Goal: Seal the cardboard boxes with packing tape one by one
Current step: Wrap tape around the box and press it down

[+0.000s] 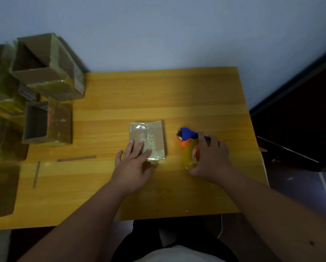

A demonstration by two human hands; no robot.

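A small flat cardboard box (154, 136), shiny with clear tape across its top, lies in the middle of the wooden table (158, 91). My left hand (133, 163) rests flat on the box's near left part, fingers spread. To the right, my right hand (212, 157) grips a tape dispenser (189, 146) with a blue and orange body and a yellowish roll, which rests on the table apart from the box.
Several open cardboard boxes (46, 67) with yellowish tape are stacked at the table's left side, one small open box (45, 122) nearest. Two thin cardboard strips (76, 158) lie on the table near the left. A dark doorway is at the right.
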